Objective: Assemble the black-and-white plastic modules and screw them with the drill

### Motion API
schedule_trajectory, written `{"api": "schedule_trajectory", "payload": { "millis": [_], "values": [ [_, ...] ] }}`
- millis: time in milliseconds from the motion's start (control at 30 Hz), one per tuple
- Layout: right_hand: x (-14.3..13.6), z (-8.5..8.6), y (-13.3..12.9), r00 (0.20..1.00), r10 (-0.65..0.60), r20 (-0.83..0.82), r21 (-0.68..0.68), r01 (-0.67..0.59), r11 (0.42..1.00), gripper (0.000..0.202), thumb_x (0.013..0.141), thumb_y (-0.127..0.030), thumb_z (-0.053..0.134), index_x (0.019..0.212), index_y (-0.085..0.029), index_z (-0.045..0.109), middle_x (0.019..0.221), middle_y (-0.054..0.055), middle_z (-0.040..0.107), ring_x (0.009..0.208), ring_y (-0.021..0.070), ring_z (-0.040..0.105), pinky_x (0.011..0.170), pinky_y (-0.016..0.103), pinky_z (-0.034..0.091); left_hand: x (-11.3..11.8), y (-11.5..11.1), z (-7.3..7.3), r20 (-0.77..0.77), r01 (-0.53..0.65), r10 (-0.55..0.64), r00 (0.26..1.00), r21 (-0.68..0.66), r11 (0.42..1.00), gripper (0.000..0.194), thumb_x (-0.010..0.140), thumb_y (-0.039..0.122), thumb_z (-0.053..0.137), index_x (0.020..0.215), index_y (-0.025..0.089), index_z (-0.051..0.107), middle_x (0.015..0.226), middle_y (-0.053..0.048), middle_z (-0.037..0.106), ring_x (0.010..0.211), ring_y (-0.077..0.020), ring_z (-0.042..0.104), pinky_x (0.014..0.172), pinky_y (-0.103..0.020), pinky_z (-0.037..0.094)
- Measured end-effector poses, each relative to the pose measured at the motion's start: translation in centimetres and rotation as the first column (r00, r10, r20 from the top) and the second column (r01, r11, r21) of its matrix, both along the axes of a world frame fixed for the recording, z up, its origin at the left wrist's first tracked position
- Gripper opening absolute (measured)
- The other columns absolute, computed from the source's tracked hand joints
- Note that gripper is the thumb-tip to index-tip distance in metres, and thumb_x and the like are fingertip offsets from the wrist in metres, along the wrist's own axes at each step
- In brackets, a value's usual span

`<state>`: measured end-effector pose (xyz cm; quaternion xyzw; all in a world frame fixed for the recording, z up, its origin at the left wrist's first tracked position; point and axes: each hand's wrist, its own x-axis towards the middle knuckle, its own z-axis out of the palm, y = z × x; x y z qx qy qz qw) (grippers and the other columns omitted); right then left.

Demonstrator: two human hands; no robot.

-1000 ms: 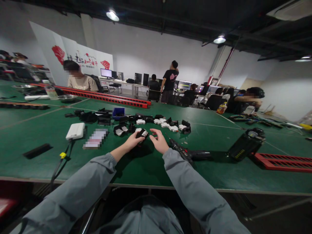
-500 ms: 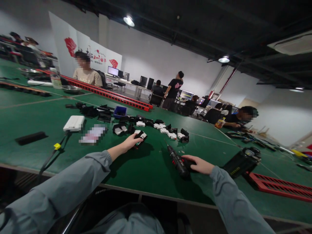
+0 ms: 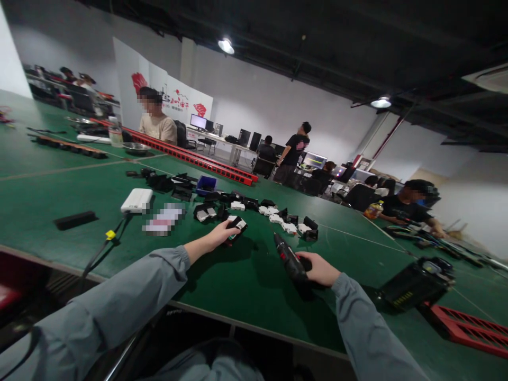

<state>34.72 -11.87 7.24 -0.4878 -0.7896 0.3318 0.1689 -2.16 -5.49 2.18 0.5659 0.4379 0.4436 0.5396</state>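
In my left hand is a small black-and-white plastic housing, pinched between thumb and fingers just above the green table. A black cordless screwdriver with red accents sits in my right hand, its nose pointing away from me and a little left. My fingers wrap round its grip, partly hidden. Beyond both hands, several white modules and black plastic parts lie in a loose row. A blue bin stands behind that row with dark bits inside.
Left on the table are a white power bank with a cable, a blurred phone and a black bar. A black canister and red slotted frame lie right. Long red rails run behind. People sit beyond.
The view has swung left, so the scene sits further right. My right hand and the screwdriver have come closer to my left hand, which keeps hold of the housing.
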Motion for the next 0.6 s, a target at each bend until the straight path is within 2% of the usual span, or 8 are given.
{"api": "schedule_trajectory", "payload": {
  "millis": [100, 133, 200, 267, 333, 433, 500, 600],
  "values": [
    [-1.8, 0.3, 0.4, 0.939, -0.109, -0.325, 0.02, 0.122, 0.992, 0.057, 0.061, -0.029, 0.079, 0.114, -0.016, 0.062, 0.096, 0.007, 0.068, 0.087, 0.024, 0.062, 0.086, 0.04, 0.047, 0.0, 0.1, 0.0, 0.019, -0.015, 0.015, 1.0, -0.026, 1.0, 0.054, 0.071, 0.039, 0.069, 0.119, 0.017, 0.056, 0.116, -0.013, 0.063, 0.097, -0.0259, 0.063, 0.049, -0.024, 0.053],
    [-2.7, 0.2, 0.4, 0.874, -0.144, -0.463, 0.0, 0.162, 0.987, 0.057, 0.062, -0.028, 0.078, 0.115, -0.017, 0.062, 0.095, 0.006, 0.068, 0.083, 0.0224, 0.062, 0.084, 0.04, 0.048, 0.0, 0.2, -0.1, 0.029, -0.027, 0.027, 0.999, -0.029, 0.999, 0.055, 0.071, 0.039, 0.069, 0.119, 0.017, 0.056, 0.117, -0.012, 0.063, 0.099, -0.0261, 0.062, 0.049, -0.024, 0.053],
    [-4.6, 0.1, 0.2, 0.658, -0.163, -0.735, -0.078, 0.158, 0.984, 0.058, 0.066, -0.029, 0.072, 0.122, -0.022, 0.058, 0.101, 0.006, 0.065, 0.081, 0.0199, 0.06, 0.081, 0.04, 0.049, 0.0, 0.4, -0.2, 0.043, -0.066, 0.067, 0.997, -0.032, 0.997, 0.056, 0.07, 0.039, 0.07, 0.119, 0.017, 0.055, 0.118, -0.012, 0.063, 0.099, -0.0262, 0.062, 0.049, -0.025, 0.053],
    [-6.3, -0.2, -0.1, 0.477, -0.183, -0.86, -0.165, 0.08, 0.983, 0.052, 0.072, -0.033, 0.064, 0.123, -0.023, 0.058, 0.113, 0.007, 0.062, 0.082, 0.0187, 0.059, 0.081, 0.038, 0.05, -0.1, 0.6, -0.3, 0.047, -0.109, 0.11, 0.993, -0.026, 0.994, 0.057, 0.07, 0.04, 0.071, 0.119, 0.017, 0.055, 0.117, -0.012, 0.064, 0.097, -0.0257, 0.063, 0.049, -0.024, 0.053],
    [-7.6, -0.7, -0.5, 0.378, -0.228, -0.897, -0.24, 0.015, 0.971, 0.044, 0.079, -0.041, 0.055, 0.118, -0.021, 0.061, 0.118, 0.009, 0.059, 0.075, 0.0164, 0.055, 0.074, 0.035, 0.052, -0.2, 0.9, -0.5, 0.039, -0.143, 0.143, 0.989, -0.017, 0.99, 0.057, 0.069, 0.04, 0.072, 0.119, 0.017, 0.055, 0.113, -0.013, 0.065, 0.093, -0.0247, 0.064, 0.049, -0.024, 0.053],
    [-8.2, -1.9, -0.7, 0.36, -0.327, -0.874, -0.372, -0.06, 0.926, 0.042, 0.085, -0.047, 0.048, 0.109, -0.017, 0.065, 0.106, 0.011, 0.06, 0.06, 0.0128, 0.046, 0.057, 0.029, 0.048, -0.4, 1.4, -0.7, 0.02, -0.19, 0.19, 0.982, 0.011, 0.982, 0.056, 0.069, 0.041, 0.072, 0.117, 0.016, 0.056, 0.112, -0.013, 0.065, 0.09, -0.0232, 0.065, 0.051, -0.024, 0.053],
    [-8.1, -2.8, -0.7, 0.396, -0.384, -0.834, -0.454, -0.098, 0.886, 0.035, 0.085, -0.04, 0.052, 0.105, -0.016, 0.066, 0.098, 0.009, 0.061, 0.057, 0.0116, 0.044, 0.052, 0.027, 0.045, -0.5, 1.6, -0.9, -0.002, -0.235, 0.235, 0.972, 0.036, 0.971, 0.057, 0.07, 0.042, 0.072, 0.117, 0.016, 0.056, 0.114, -0.013, 0.064, 0.091, -0.023, 0.065, 0.052, -0.024, 0.053],
    [-8.1, -3.8, -1.1, 0.444, -0.395, -0.804, -0.504, -0.155, 0.85, 0.031, 0.08, -0.027, 0.054, 0.106, -0.015, 0.067, 0.097, 0.008, 0.063, 0.058, 0.0106, 0.045, 0.053, 0.025, 0.044, -0.6, 2.0, -1.2, -0.048, -0.301, 0.305, 0.951, 0.079, 0.95, 0.06, 0.07, 0.043, 0.072, 0.12, 0.016, 0.053, 0.118, -0.014, 0.062, 0.094, -0.0232, 0.064, 0.053, -0.024, 0.054]
  ]
}}
